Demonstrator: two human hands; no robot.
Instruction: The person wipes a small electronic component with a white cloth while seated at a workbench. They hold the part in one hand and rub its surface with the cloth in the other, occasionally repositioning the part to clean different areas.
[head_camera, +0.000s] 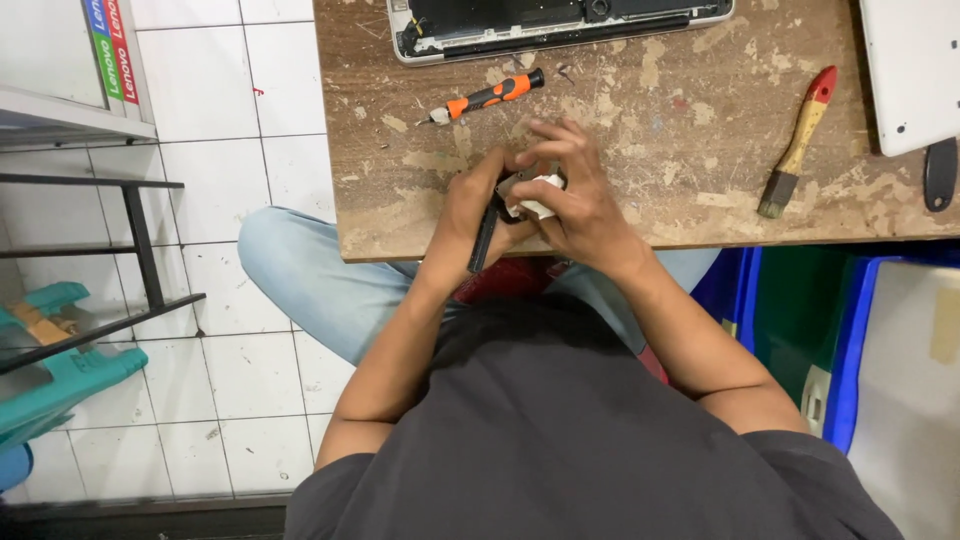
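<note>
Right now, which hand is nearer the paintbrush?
Right. The right hand sits left of the paintbrush across bare table; the left hand is farther left, beyond the right.

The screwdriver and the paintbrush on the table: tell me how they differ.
The screwdriver has an orange and black handle with a metal tip; the paintbrush has a wooden handle with a red end and dark bristles. The screwdriver lies just beyond both hands, near the opened laptop; the paintbrush lies far off to the right. The screwdriver looks slimmer. Both rest untouched on the worn wooden table.
</note>
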